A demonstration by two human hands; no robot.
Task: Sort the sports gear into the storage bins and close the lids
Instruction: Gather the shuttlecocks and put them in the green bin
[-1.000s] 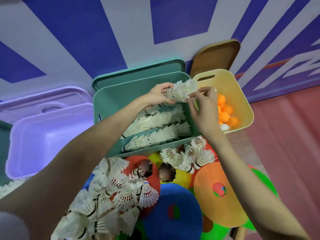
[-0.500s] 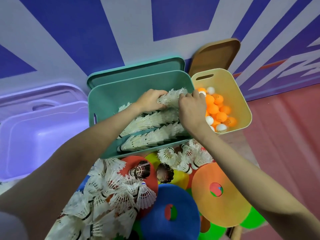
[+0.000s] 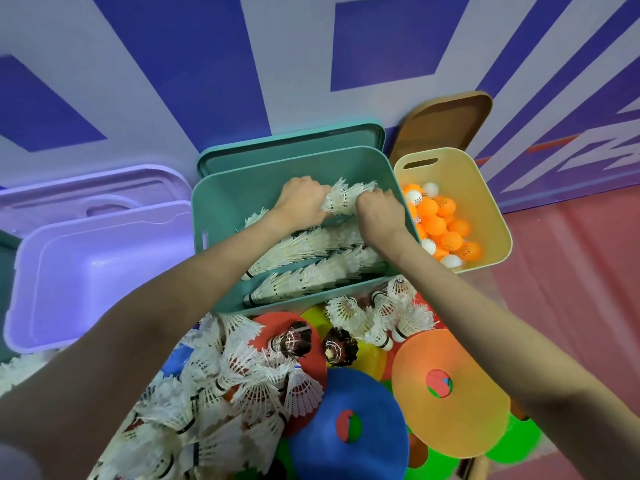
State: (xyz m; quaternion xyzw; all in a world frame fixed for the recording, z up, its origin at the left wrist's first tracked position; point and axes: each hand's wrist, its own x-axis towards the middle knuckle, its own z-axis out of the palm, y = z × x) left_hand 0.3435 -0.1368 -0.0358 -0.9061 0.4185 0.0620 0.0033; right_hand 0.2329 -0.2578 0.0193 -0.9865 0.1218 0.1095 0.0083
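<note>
Both hands are inside the teal bin (image 3: 221,206). My left hand (image 3: 303,202) and my right hand (image 3: 379,211) grip the two ends of a nested stack of white shuttlecocks (image 3: 346,199) near the bin's far right. Below it, further stacks of shuttlecocks (image 3: 311,271) lie in rows on the bin floor. A loose pile of white shuttlecocks (image 3: 225,386) lies in front of the bin at the lower left, and a smaller cluster (image 3: 381,313) sits by the bin's front wall.
A yellow bin (image 3: 485,188) at the right holds orange and white ping-pong balls (image 3: 440,226), its brown lid (image 3: 446,123) leaning behind. A purple bin (image 3: 86,268) stands at the left. Blue (image 3: 346,424) and orange (image 3: 450,389) disc cones and two dark shuttlecocks (image 3: 339,346) lie in front.
Both hands have lowered the shuttlecock stack from above the teal bin's rim down into the bin, and the hands have closed in around its ends.
</note>
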